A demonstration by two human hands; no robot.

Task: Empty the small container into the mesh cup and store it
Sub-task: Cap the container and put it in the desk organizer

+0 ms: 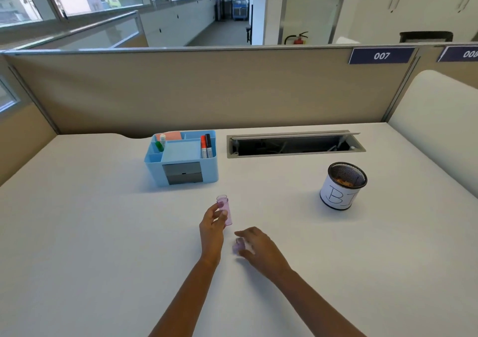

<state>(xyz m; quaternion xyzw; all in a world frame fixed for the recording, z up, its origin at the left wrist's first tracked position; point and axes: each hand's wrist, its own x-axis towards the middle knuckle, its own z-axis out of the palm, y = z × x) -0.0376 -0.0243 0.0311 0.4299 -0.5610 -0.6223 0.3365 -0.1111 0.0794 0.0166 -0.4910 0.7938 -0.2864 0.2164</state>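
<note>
A small clear purple container (224,209) stands upright and open-topped near the middle of the white desk (103,233); it looks empty. My left hand (212,226) grips it from the left side. My right hand (258,247) hovers low just to the right, fingers curled on a small purple lid (238,245). The black mesh cup (342,185), wrapped in a white label with handwritten letters, stands far right with orange-brown bits inside. A blue desk organizer (181,158) sits behind the container.
The organizer holds red and black markers (206,145), a green-capped item, sticky notes and grey drawers. An open cable tray (294,145) is recessed in the desk at the back. A beige partition wall closes the far edge.
</note>
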